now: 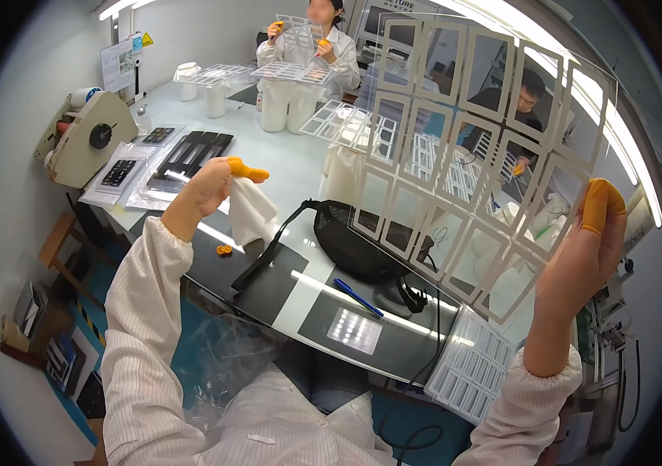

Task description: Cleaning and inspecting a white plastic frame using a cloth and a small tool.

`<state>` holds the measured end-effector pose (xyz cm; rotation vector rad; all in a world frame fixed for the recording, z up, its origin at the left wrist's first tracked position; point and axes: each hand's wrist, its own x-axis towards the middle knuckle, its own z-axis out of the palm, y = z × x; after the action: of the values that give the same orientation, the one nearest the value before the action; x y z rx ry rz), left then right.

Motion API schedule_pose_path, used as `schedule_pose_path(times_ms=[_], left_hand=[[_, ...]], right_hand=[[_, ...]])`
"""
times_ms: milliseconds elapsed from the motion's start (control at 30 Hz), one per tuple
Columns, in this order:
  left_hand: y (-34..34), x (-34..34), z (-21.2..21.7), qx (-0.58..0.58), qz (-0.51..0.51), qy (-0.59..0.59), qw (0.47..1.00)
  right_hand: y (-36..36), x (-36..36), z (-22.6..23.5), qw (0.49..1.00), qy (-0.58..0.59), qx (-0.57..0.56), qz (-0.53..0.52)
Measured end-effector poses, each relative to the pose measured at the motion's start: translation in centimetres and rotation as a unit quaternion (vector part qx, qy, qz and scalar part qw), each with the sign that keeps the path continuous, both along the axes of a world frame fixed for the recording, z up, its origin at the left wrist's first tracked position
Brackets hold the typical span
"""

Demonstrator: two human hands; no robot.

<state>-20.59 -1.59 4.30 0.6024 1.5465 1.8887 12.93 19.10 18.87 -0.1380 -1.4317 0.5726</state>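
My right hand (pixel 589 241), with orange finger cots, grips the right edge of a large clear sheet (pixel 494 124) printed with rows of white rectangular frames. The sheet is raised and tilted above the right side of the table. My left hand (pixel 218 186) also wears orange finger cots and pinches a white cloth (pixel 249 213) that hangs below the fingers, apart from the sheet. Under the sheet's left edge lies a black mesh bag (pixel 358 237) with a strap. Loose orange finger cots (pixel 224 251) lie on the table below my left hand.
A blue pen (pixel 358 297) lies near the table's front edge. More framed sheets (pixel 467 365) are stacked at the front right. White canisters (pixel 273 105) bear sheets farther back. Black panels (pixel 191 159) and a beige machine (pixel 90 136) stand left. Across the table a person (pixel 311 46) holds a sheet.
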Motion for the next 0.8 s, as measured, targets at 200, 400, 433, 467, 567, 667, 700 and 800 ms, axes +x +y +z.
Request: schedule_pose_path(times_ms=[200, 400, 433, 467, 567, 667, 700, 800], left_hand=[[-0.3, -1.7, -3.2, 0.030, 0.087, -0.130, 0.987], [0.5, -1.1, -8.1, -0.289, 0.201, 0.563, 0.748], [0.4, -0.3, -8.4, -0.293, 0.210, 0.629, 0.688], [0.5, 0.6, -8.3, -0.313, 0.175, 0.652, 0.668], [-0.4, 1.6, -9.0, -0.339, 0.138, 0.672, 0.644], [-0.2, 1.7, -9.1, -0.354, 0.123, 0.678, 0.632], [-0.1, 1.8, -9.0, -0.347, 0.119, 0.683, 0.632], [-0.2, 1.4, -9.3, -0.351, 0.114, 0.702, 0.609]], right_hand=[[-0.9, 0.5, 1.5, 1.000, 0.023, 0.000, -0.011], [-0.6, 1.2, 3.1, 0.998, 0.046, -0.011, 0.051], [-0.5, 1.3, 3.4, 0.995, 0.054, -0.018, 0.084], [-0.4, 1.4, 3.9, 0.994, 0.064, -0.014, 0.088], [-0.7, 1.7, 5.9, 0.989, 0.102, -0.033, 0.097], [-1.0, 2.4, 7.1, 0.989, 0.118, -0.027, 0.084], [-1.1, 2.6, 7.4, 0.988, 0.121, -0.032, 0.089], [-1.1, 3.2, 8.1, 0.987, 0.132, -0.013, 0.089]])
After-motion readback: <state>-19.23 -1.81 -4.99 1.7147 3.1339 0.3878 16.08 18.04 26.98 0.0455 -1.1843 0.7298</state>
